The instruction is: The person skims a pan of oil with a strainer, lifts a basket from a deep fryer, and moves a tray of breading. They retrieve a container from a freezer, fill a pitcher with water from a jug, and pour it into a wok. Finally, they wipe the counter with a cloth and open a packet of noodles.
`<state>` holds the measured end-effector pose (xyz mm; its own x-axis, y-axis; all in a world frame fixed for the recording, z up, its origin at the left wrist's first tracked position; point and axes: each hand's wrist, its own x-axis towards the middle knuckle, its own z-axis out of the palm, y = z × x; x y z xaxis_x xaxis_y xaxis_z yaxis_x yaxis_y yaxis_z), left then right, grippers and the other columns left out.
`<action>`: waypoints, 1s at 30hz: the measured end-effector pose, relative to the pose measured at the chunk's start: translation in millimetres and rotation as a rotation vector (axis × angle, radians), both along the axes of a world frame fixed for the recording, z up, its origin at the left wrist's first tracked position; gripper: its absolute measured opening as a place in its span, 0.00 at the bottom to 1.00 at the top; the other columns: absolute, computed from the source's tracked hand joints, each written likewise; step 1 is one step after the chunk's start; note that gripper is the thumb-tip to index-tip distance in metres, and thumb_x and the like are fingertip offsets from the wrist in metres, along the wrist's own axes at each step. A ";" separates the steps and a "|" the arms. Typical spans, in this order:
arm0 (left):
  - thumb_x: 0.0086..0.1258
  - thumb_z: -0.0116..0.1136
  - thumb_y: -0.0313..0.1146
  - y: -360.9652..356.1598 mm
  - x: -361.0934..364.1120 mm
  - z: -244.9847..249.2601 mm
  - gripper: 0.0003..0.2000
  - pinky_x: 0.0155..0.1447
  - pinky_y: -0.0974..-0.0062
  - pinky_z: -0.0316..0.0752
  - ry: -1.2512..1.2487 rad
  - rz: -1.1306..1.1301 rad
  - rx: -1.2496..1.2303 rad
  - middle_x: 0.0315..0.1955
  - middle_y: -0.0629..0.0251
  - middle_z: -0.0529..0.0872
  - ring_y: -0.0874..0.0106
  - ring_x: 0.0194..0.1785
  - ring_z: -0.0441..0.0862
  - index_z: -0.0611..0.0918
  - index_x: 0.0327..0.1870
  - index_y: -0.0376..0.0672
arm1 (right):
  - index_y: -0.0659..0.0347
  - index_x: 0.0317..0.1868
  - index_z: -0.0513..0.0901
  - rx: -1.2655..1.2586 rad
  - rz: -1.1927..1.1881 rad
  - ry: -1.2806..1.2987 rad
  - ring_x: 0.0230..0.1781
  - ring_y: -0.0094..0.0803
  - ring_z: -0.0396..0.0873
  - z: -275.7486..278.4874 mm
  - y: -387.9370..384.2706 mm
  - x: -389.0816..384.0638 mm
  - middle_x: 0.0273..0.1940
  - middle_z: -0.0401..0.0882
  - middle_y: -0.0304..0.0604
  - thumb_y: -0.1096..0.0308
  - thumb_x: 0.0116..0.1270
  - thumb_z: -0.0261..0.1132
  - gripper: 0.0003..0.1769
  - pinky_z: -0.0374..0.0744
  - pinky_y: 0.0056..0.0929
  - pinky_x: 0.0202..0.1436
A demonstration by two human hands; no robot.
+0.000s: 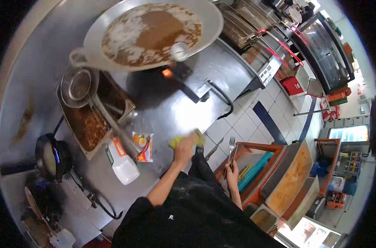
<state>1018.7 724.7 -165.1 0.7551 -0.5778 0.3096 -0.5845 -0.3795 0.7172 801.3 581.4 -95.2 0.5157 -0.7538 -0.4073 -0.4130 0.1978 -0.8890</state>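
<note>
My left hand (184, 151) is closed on a yellow-green cloth (188, 139) and presses it on the front edge of the steel counter (171, 111). My right hand (232, 169) is lower and to the right, gripping a metal fork (231, 145) with its tines pointing up, over an orange-framed tray (258, 145). A slim metal utensil (215, 149) lies between the two hands. Black sleeves and a black apron cover my arms and body.
A large wok (155, 33) of foamy brown liquid sits over a lit burner (167, 73). A strainer (76, 84), a tray of brown crumbs (88, 124), a white jug (122, 163) and a packet (143, 146) stand left of the cloth. Breading trays (291, 177) are on the right.
</note>
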 end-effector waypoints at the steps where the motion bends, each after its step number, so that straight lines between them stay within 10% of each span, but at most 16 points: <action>1: 0.58 0.49 0.23 -7.0 -16.1 20.6 0.15 0.56 0.63 0.71 -0.042 -0.095 0.027 0.42 0.51 0.83 0.55 0.51 0.78 0.83 0.44 0.43 | 0.62 0.36 0.70 0.056 0.002 0.007 0.30 0.20 0.68 -2.7 -14.5 -5.1 0.29 0.68 0.34 0.72 0.67 0.58 0.05 0.69 0.20 0.34; 5: 0.55 0.52 0.23 -31.1 103.4 61.9 0.15 0.57 0.62 0.71 0.120 0.404 -0.082 0.44 0.56 0.84 0.58 0.50 0.80 0.84 0.44 0.44 | 0.62 0.34 0.68 0.054 -0.061 0.006 0.24 0.22 0.68 -4.6 -66.6 -6.3 0.24 0.68 0.34 0.73 0.67 0.57 0.06 0.69 0.23 0.29; 8: 0.56 0.50 0.22 -75.3 117.6 -0.6 0.15 0.57 0.62 0.71 -0.209 0.588 0.075 0.44 0.55 0.84 0.57 0.50 0.80 0.84 0.43 0.42 | 0.67 0.40 0.72 -0.124 0.065 0.118 0.28 0.30 0.72 -4.1 -116.0 -20.0 0.28 0.73 0.41 0.71 0.66 0.58 0.08 0.73 0.29 0.36; 13: 0.57 0.50 0.26 -148.3 -41.0 46.2 0.13 0.59 0.63 0.70 0.400 0.086 -0.014 0.42 0.52 0.84 0.54 0.51 0.80 0.83 0.41 0.40 | 0.69 0.48 0.72 -0.080 -0.056 0.069 0.41 0.34 0.75 -54.6 -167.0 -42.2 0.39 0.76 0.47 0.70 0.65 0.60 0.15 0.73 0.33 0.47; 16: 0.60 0.49 0.27 -225.7 62.0 41.0 0.13 0.46 0.67 0.76 0.006 0.080 -0.089 0.38 0.51 0.85 0.55 0.42 0.83 0.83 0.42 0.38 | 0.71 0.57 0.69 -0.081 -0.113 0.072 0.49 0.37 0.75 -76.9 -193.9 -51.7 0.49 0.76 0.53 0.69 0.66 0.59 0.22 0.73 0.33 0.54; 18: 0.66 0.43 0.27 -302.6 141.9 146.4 0.14 0.42 0.65 0.77 0.376 0.058 -0.196 0.30 0.53 0.86 0.56 0.34 0.84 0.84 0.43 0.39 | 0.69 0.61 0.68 -0.027 -0.094 0.088 0.54 0.38 0.73 -48.1 -216.5 -43.5 0.55 0.73 0.53 0.67 0.66 0.61 0.25 0.71 0.32 0.58; 19: 0.66 0.45 0.27 -326.5 189.8 138.1 0.13 0.40 0.64 0.77 -0.038 0.101 -0.154 0.30 0.51 0.85 0.56 0.35 0.84 0.84 0.42 0.39 | 0.68 0.61 0.67 -0.159 -0.030 0.161 0.50 0.35 0.74 -41.0 -227.1 -42.8 0.50 0.75 0.49 0.65 0.67 0.61 0.26 0.72 0.30 0.55; 21: 0.63 0.47 0.24 -367.7 224.5 31.7 0.08 0.34 0.60 0.74 0.033 0.236 -0.008 0.25 0.48 0.82 0.54 0.30 0.81 0.81 0.34 0.36 | 0.63 0.51 0.71 -0.041 -0.051 0.090 0.29 0.23 0.67 9.7 -244.0 -12.7 0.29 0.68 0.35 0.67 0.70 0.56 0.13 0.68 0.23 0.33; 24: 0.57 0.48 0.23 -426.2 148.4 -68.4 0.08 0.43 0.55 0.72 0.170 0.190 0.223 0.31 0.47 0.81 0.52 0.37 0.79 0.79 0.35 0.35 | 0.61 0.45 0.71 -0.038 -0.079 0.088 0.24 0.18 0.65 25.3 -277.8 20.6 0.26 0.67 0.31 0.69 0.71 0.55 0.07 0.64 0.19 0.27; 26: 0.57 0.47 0.23 -417.4 68.4 2.1 0.16 0.52 0.59 0.73 -0.029 -0.166 -0.034 0.40 0.50 0.83 0.53 0.44 0.80 0.81 0.45 0.41 | 0.60 0.42 0.70 0.019 -0.183 0.069 0.22 0.17 0.64 15.0 -296.7 19.2 0.26 0.67 0.31 0.69 0.71 0.55 0.05 0.63 0.18 0.25; 30: 0.60 0.46 0.25 -432.0 187.6 24.0 0.15 0.50 0.61 0.75 0.482 0.115 -0.171 0.37 0.52 0.85 0.54 0.42 0.81 0.82 0.45 0.42 | 0.59 0.40 0.69 0.056 -0.189 0.171 0.22 0.18 0.62 28.2 -339.0 31.3 0.25 0.64 0.32 0.70 0.71 0.54 0.03 0.61 0.19 0.25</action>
<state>1206.3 292.7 -141.1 0.8907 -0.4546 -0.0063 -0.1342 -0.2761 0.9517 832.6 242.4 -67.0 0.2880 -0.8040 -0.5202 -0.5078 0.3323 -0.7948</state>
